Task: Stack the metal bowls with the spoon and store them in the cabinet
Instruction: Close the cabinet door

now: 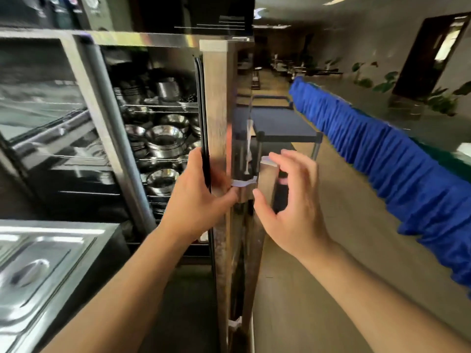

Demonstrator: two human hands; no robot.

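Observation:
The steel cabinet (107, 128) stands open, its wire shelves holding several stacks of shiny metal bowls (165, 141). Its door (219, 118) is swung out edge-on toward me. My left hand (198, 197) grips the door's edge, fingers wrapped around it. My right hand (288, 197) hovers at the vertical door handle (267, 179) with fingers spread and curled, thumb near the handle; it holds nothing. No spoon is visible.
A steel counter with a lidded pan (33, 271) sits at lower left. A table with a blue pleated skirt (395, 169) runs along the right. A dark cart (277, 123) stands behind the door. Open floor lies between them.

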